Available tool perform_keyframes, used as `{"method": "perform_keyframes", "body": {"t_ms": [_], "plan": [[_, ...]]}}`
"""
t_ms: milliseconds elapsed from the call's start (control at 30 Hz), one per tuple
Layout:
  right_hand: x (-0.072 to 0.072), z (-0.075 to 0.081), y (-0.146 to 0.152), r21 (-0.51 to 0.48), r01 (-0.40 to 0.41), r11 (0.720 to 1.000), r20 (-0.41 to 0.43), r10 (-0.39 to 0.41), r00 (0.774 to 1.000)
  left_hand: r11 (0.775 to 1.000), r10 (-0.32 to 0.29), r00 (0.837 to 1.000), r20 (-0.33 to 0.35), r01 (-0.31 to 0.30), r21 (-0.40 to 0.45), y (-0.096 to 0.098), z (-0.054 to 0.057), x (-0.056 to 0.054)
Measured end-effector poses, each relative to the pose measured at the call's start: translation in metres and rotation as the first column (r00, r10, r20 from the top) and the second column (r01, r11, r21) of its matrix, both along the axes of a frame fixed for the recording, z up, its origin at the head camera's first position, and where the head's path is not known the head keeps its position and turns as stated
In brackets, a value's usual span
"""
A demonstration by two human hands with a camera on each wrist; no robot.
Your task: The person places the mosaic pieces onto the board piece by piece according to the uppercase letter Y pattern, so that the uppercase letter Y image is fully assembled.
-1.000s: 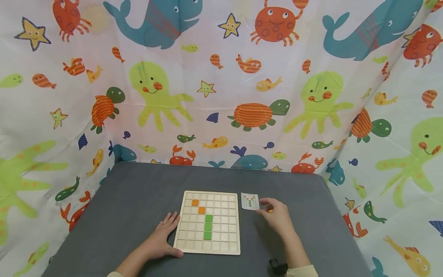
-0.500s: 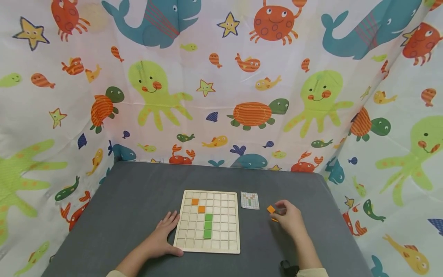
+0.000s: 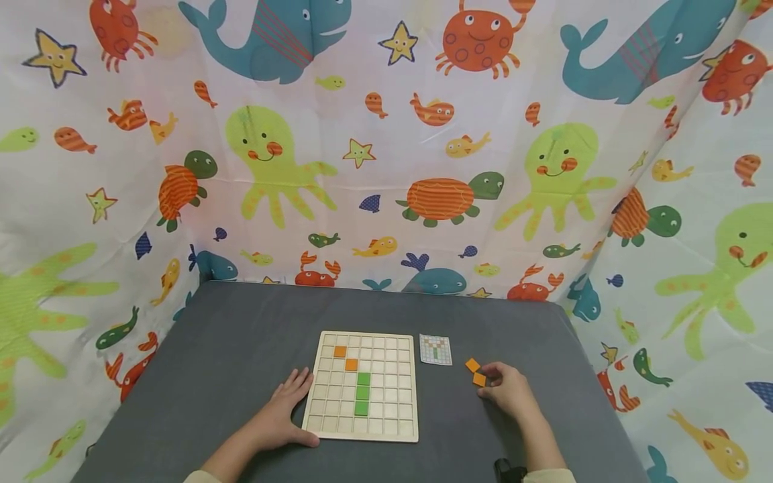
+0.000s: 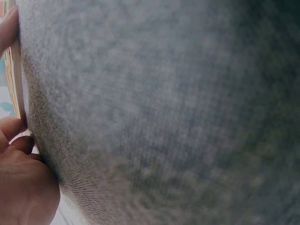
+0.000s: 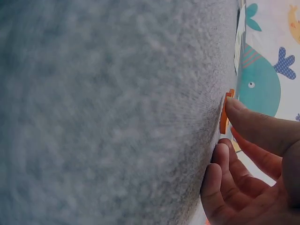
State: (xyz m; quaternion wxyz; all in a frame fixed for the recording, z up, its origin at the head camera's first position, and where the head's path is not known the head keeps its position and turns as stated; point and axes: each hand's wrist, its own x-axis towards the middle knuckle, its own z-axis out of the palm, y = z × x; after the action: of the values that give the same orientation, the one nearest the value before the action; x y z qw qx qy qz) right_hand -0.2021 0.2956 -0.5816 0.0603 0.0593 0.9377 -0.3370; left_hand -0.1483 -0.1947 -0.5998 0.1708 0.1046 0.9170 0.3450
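Observation:
A wooden grid board [image 3: 395, 396] lies on the table, holding two orange tiles [image 3: 346, 358] and several green tiles [image 3: 362, 394] in its squares. My left hand [image 3: 284, 416] rests along the board's left edge, fingers spread, thumb by the front left corner; the left wrist view shows the fingers [image 4: 11, 124] against the board's rim. To the right of the card, two loose orange tiles [image 3: 472, 365] lie nearly corner to corner. My right hand [image 3: 507, 389] is at the nearer tile [image 3: 480, 380], index finger and thumb spread around it. In the right wrist view, the thumb overlaps that tile [image 5: 223, 123].
A small pattern card [image 3: 436, 349] lies just right of the board. The grey table [image 3: 260, 329] meets a patterned sea-animal curtain [image 3: 374, 168] at its back and sides. A dark device [image 3: 510, 471] sits at the right wrist.
My right hand has drawn back from beside the card, to the right and nearer, uncovering the loose orange tiles. The left hand and the board have stayed in place.

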Motion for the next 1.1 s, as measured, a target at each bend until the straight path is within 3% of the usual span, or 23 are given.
{"method": "perform_keyframes", "body": {"t_ms": [567,867,1100], "plan": [[-0.003,-0.004,-0.009,0.071,-0.023,0.997,-0.041,0.026,0.999,1.0,-0.002,1.0,0.011,0.003,-0.018,-0.002,-0.004,0.0],[-0.004,-0.004,-0.01,0.137,-0.074,0.988,-0.042,0.08,0.996,1.0,-0.008,1.0,0.014,0.008,-0.01,-0.003,-0.002,-0.001],[-0.001,0.003,-0.01,0.163,-0.112,0.98,-0.138,0.135,0.981,1.0,0.005,1.0,0.02,-0.004,-0.018,-0.001,-0.002,-0.001]]}}
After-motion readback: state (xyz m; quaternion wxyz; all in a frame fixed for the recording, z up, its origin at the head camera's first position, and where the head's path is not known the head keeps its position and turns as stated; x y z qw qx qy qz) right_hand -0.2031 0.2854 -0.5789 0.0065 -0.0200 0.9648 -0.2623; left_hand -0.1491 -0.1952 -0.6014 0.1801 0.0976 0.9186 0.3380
